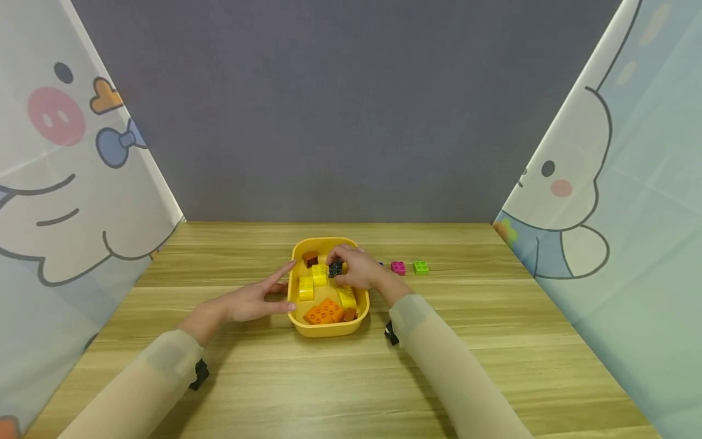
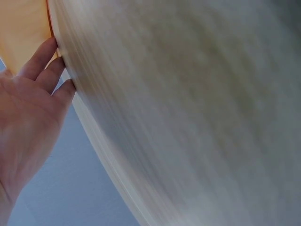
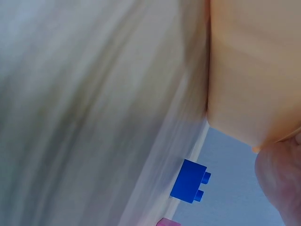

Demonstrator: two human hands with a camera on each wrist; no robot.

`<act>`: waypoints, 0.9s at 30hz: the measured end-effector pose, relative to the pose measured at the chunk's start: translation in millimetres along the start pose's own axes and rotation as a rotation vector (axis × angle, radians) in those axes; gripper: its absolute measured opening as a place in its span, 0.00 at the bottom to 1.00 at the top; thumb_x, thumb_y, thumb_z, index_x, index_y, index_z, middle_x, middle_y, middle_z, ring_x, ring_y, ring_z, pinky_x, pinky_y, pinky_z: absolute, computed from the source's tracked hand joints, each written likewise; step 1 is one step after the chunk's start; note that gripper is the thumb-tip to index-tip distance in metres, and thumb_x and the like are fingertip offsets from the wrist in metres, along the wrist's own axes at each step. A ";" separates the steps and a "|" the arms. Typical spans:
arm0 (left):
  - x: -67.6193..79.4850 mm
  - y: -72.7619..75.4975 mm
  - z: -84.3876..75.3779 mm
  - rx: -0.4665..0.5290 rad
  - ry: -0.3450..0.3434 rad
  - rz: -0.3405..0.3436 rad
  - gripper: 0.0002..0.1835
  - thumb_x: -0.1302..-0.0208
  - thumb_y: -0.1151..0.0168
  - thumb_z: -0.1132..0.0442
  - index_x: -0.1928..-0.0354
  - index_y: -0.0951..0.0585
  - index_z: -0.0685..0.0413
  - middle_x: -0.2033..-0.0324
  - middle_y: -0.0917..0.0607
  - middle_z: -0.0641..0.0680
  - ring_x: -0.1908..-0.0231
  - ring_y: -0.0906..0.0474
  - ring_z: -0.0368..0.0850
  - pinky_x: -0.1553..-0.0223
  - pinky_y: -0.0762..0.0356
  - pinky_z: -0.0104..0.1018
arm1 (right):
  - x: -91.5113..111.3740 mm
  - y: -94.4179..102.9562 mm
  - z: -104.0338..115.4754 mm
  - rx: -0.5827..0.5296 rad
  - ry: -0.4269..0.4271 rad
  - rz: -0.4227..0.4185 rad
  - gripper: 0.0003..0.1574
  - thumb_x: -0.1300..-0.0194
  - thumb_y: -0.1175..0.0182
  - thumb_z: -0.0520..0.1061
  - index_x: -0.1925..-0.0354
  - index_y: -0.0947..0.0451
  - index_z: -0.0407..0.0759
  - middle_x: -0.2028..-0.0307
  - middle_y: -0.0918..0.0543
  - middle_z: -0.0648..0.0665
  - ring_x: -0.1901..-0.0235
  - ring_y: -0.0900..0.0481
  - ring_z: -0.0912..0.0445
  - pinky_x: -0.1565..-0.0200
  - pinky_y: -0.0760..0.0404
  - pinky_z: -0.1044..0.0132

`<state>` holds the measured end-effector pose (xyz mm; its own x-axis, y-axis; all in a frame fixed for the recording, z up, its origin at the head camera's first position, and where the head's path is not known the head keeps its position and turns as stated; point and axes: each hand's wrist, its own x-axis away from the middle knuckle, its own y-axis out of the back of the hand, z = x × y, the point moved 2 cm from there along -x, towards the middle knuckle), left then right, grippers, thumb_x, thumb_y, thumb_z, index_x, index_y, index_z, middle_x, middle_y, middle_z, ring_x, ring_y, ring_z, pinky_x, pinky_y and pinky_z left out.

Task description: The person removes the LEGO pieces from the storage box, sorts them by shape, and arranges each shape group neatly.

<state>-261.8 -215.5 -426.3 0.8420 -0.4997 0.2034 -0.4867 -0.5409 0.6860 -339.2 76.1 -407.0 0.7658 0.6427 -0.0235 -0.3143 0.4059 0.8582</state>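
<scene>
A yellow plastic bin [image 1: 329, 330] holds several toy building bricks. Over its inside, my right hand [image 1: 358, 268] pinches a black brick [image 1: 335, 269] between thumb and fingers. On the bin's left side, my left hand [image 1: 247, 302] rests with fingers spread, its thumb and forefinger at the rim. Yellow bricks [image 1: 306, 289], orange bricks [image 1: 327, 311] and a brown brick [image 1: 310, 259] lie in the bin. The left wrist view shows the left hand's fingers [image 2: 49, 75] extended beside the bin's wall [image 2: 23, 33]. In the right wrist view, only part of the right hand [image 3: 282, 181] appears.
Right of the bin, a blue brick [image 3: 189, 181], a magenta brick [image 1: 398, 268] and a lime green brick [image 1: 420, 267] stand in a row on the wooden table [image 1: 466, 341]. A grey panel [image 1: 340, 122] rises behind the table, with printed cloths [image 1: 631, 171] at both sides.
</scene>
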 end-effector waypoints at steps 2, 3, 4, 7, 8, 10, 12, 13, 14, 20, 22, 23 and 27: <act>-0.3 -0.1 0.6 -0.001 0.002 -0.001 0.57 0.25 0.35 0.32 0.10 0.64 0.24 0.19 0.31 0.68 0.18 0.38 0.73 0.21 0.49 0.80 | -0.3 -0.3 -0.4 -0.013 -0.003 -0.004 0.23 0.27 0.29 0.44 0.38 0.23 0.50 0.38 0.18 0.46 0.36 0.20 0.49 0.16 0.46 0.42; -0.5 -0.1 0.9 -0.001 0.003 -0.002 0.57 0.25 0.35 0.32 0.10 0.64 0.23 0.19 0.31 0.68 0.18 0.38 0.73 0.21 0.48 0.80 | -0.4 -0.3 -0.5 -0.017 -0.003 -0.004 0.23 0.27 0.29 0.44 0.37 0.23 0.50 0.38 0.18 0.46 0.36 0.20 0.48 0.17 0.45 0.42; -0.7 -0.2 1.2 -0.001 0.003 -0.001 0.57 0.25 0.35 0.32 0.10 0.64 0.23 0.19 0.31 0.68 0.18 0.38 0.73 0.21 0.48 0.80 | -0.7 -0.4 -0.8 -0.021 -0.001 -0.005 0.24 0.27 0.29 0.44 0.37 0.23 0.49 0.38 0.18 0.46 0.36 0.20 0.48 0.17 0.45 0.42; -1.3 -0.2 1.9 0.001 0.002 -0.001 0.57 0.25 0.35 0.32 0.10 0.64 0.23 0.19 0.31 0.67 0.18 0.38 0.73 0.21 0.48 0.81 | -1.0 -0.5 -1.6 -0.022 0.011 -0.009 0.25 0.26 0.28 0.44 0.35 0.21 0.49 0.37 0.18 0.45 0.35 0.20 0.48 0.17 0.44 0.41; -1.3 -0.2 2.0 0.002 0.002 0.000 0.57 0.25 0.35 0.32 0.10 0.64 0.24 0.19 0.31 0.68 0.18 0.38 0.73 0.21 0.48 0.81 | -1.3 -0.8 -2.0 -0.019 0.016 -0.011 0.25 0.26 0.28 0.45 0.35 0.20 0.49 0.37 0.17 0.46 0.35 0.20 0.48 0.17 0.44 0.40; -1.3 -0.2 2.2 0.002 0.001 -0.001 0.57 0.25 0.35 0.32 0.10 0.64 0.24 0.19 0.31 0.68 0.18 0.38 0.73 0.21 0.48 0.81 | -1.6 -1.4 -2.8 -0.025 0.025 -0.013 0.24 0.26 0.27 0.46 0.35 0.18 0.51 0.37 0.17 0.46 0.34 0.21 0.48 0.18 0.44 0.40; -1.4 -0.3 2.2 0.000 0.001 -0.002 0.57 0.25 0.35 0.32 0.10 0.63 0.24 0.19 0.31 0.67 0.18 0.38 0.72 0.21 0.48 0.80 | -1.5 -2.0 -3.3 -0.028 0.035 -0.017 0.24 0.26 0.27 0.46 0.35 0.17 0.53 0.36 0.17 0.47 0.33 0.22 0.48 0.18 0.43 0.39; -1.3 -0.3 2.2 -0.003 0.002 -0.002 0.57 0.25 0.36 0.32 0.10 0.63 0.24 0.19 0.31 0.67 0.18 0.38 0.72 0.21 0.48 0.80 | -1.4 -2.3 -3.5 -0.032 0.038 -0.018 0.24 0.26 0.27 0.46 0.35 0.16 0.54 0.36 0.17 0.48 0.32 0.22 0.49 0.18 0.44 0.39; -1.2 -0.3 2.1 -0.005 0.001 -0.001 0.57 0.25 0.36 0.32 0.10 0.63 0.24 0.19 0.31 0.67 0.18 0.38 0.72 0.21 0.48 0.80 | -1.2 -2.5 -3.5 -0.037 0.039 -0.019 0.24 0.26 0.27 0.46 0.34 0.16 0.54 0.36 0.17 0.48 0.32 0.23 0.49 0.18 0.44 0.39; -1.0 0.4 0.5 -0.005 0.002 0.002 0.57 0.25 0.36 0.32 0.10 0.63 0.24 0.19 0.31 0.67 0.18 0.38 0.73 0.21 0.49 0.81 | -0.5 -2.2 -3.5 -0.076 0.039 -0.043 0.26 0.25 0.28 0.45 0.32 0.18 0.53 0.35 0.17 0.48 0.35 0.20 0.48 0.17 0.47 0.37; -1.3 0.5 0.8 -0.006 0.003 0.001 0.57 0.25 0.36 0.32 0.10 0.63 0.24 0.19 0.31 0.67 0.18 0.38 0.73 0.21 0.49 0.81 | -0.4 -2.0 -3.6 -0.080 0.043 -0.054 0.25 0.25 0.28 0.45 0.33 0.18 0.54 0.35 0.17 0.48 0.34 0.20 0.47 0.17 0.48 0.36; -1.3 0.5 1.1 -0.003 0.005 0.002 0.57 0.25 0.36 0.32 0.10 0.63 0.24 0.18 0.31 0.67 0.18 0.38 0.73 0.21 0.49 0.81 | -0.3 -1.9 -3.6 -0.078 0.048 -0.059 0.25 0.25 0.28 0.46 0.33 0.18 0.54 0.35 0.16 0.47 0.31 0.21 0.46 0.16 0.50 0.35; -2.4 0.3 2.2 -0.001 0.009 0.006 0.57 0.25 0.35 0.32 0.10 0.64 0.22 0.18 0.31 0.67 0.18 0.38 0.72 0.20 0.49 0.80 | 2.2 2.0 -4.0 -0.084 0.069 -0.098 0.25 0.25 0.28 0.47 0.33 0.17 0.54 0.33 0.16 0.47 0.22 0.28 0.42 0.16 0.53 0.31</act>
<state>-264.5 -215.9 -428.0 0.8410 -0.4971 0.2135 -0.4916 -0.5374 0.6852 -340.4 80.9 -407.4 0.7556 0.6393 -0.1428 -0.2881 0.5200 0.8041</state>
